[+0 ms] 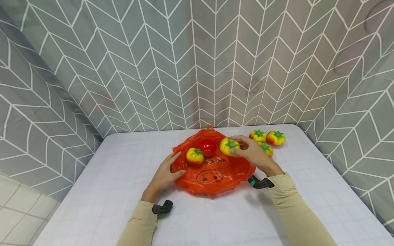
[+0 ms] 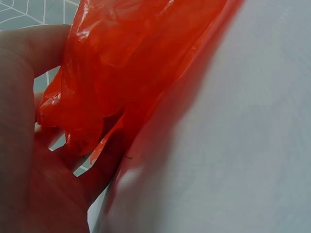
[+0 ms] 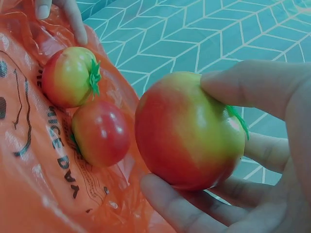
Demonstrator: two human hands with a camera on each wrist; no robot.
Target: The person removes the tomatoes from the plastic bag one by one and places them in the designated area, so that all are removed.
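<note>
A red plastic bag [image 1: 212, 186] with a printed pig face lies spread on the table. On it rest a yellow-red toy tomato [image 1: 195, 156] with a green leafy top and a second one showing its red side [image 1: 207, 147]. My right hand [image 1: 250, 152] grips another toy tomato [image 3: 189, 131] between thumb and fingers, over the right part of the bag. My left hand [image 1: 164, 174] is at the bag's left edge, thumb and fingers spread apart. In the left wrist view, its fingers touch the crumpled red plastic [image 2: 131, 53]; some fingertips are hidden behind it.
Several more toy tomatoes [image 1: 276, 138] sit at the table's back right, one partly hidden behind the right hand. The table [image 1: 123, 160] has a white cover. Grey patterned curtains [image 1: 197, 68] stand along its back and sides.
</note>
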